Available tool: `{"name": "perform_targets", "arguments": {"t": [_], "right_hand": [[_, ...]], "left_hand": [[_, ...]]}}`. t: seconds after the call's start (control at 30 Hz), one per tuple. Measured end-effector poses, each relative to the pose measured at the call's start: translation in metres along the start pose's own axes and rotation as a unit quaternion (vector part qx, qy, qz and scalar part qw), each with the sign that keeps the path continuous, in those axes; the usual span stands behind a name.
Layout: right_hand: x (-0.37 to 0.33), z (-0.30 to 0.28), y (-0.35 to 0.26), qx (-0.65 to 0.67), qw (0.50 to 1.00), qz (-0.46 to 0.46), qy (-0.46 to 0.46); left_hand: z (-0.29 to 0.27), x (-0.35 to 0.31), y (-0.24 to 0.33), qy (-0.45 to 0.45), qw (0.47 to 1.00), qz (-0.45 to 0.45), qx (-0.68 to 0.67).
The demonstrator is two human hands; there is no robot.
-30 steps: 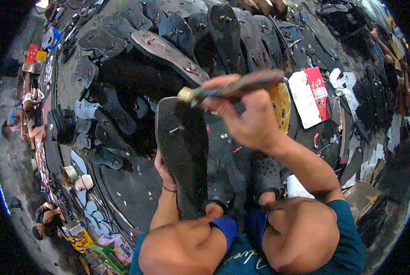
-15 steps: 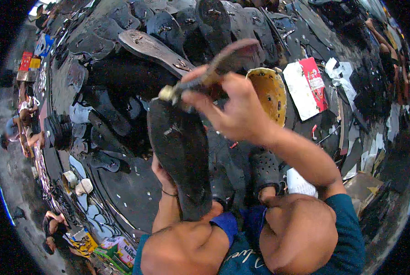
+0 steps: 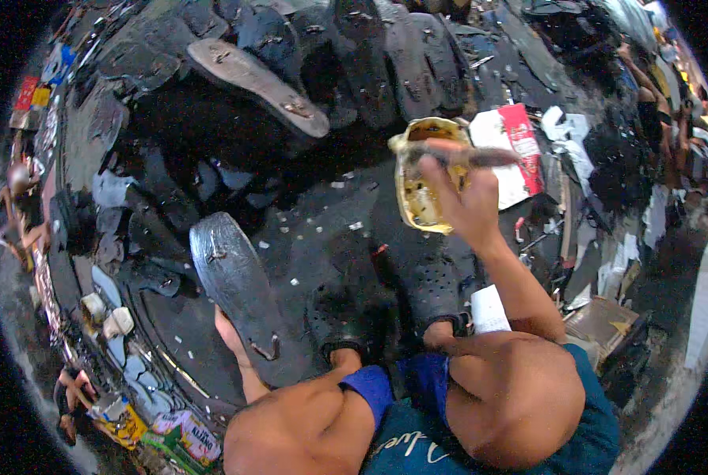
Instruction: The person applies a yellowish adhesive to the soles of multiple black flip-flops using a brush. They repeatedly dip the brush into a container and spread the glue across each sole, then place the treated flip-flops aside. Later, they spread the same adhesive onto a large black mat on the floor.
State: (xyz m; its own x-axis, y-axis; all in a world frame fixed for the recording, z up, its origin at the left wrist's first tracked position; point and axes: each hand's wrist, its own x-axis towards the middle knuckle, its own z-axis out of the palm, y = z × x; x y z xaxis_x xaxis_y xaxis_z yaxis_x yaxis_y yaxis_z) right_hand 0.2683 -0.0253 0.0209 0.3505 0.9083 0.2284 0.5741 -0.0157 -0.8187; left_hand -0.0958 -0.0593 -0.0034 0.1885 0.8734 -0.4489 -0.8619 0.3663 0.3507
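A dark sandal sole [image 3: 241,273] with a shiny wet-looking surface and small strap ends on it tilts at the lower left. Gripping its left edge from below is my left hand [image 3: 230,336], its fingers mostly hidden under the sole. My right hand [image 3: 469,194] is closed around a brush [image 3: 481,157], blurred by motion, whose brown handle points right. The brush's pale crusted end is over the left rim of a yellow tub [image 3: 405,202]. Brownish-yellow residue coats the inside of the tub, which stands beyond my right foot.
Many dark soles [image 3: 362,63] lie across the far side, with a lighter brown sole [image 3: 251,83] on top at the left. Right of the tub lies a red-and-white carton piece [image 3: 512,158]. My feet in dark clogs [image 3: 433,289] stand near the middle. Other people [image 3: 25,206] sit far left.
My right hand and the brush have moved right, from above the sole to the tub. My left hand has lowered the sole and shifted it left; its surface now catches the light.
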Motion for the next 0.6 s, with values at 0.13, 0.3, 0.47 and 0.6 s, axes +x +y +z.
{"name": "perform_targets", "arguments": {"t": [0.13,0.3,0.47,0.6], "right_hand": [[-0.006,-0.010,0.073,-0.251,0.967,-0.030,-0.034],[-0.026,-0.072,0.026,-0.256,0.967,-0.001,-0.015],[-0.052,-0.102,0.002,-0.041,0.900,0.152,-0.407],[-0.004,-0.041,-0.069,0.272,0.938,0.115,-0.179]], "left_hand": [[-0.048,-0.013,0.010,-0.109,0.983,-0.111,0.094],[-0.023,-0.047,0.022,0.057,0.969,-0.116,0.209],[0.012,-0.016,0.029,0.075,0.975,-0.037,0.204],[0.082,0.062,-0.013,0.142,0.935,0.014,0.325]]}}
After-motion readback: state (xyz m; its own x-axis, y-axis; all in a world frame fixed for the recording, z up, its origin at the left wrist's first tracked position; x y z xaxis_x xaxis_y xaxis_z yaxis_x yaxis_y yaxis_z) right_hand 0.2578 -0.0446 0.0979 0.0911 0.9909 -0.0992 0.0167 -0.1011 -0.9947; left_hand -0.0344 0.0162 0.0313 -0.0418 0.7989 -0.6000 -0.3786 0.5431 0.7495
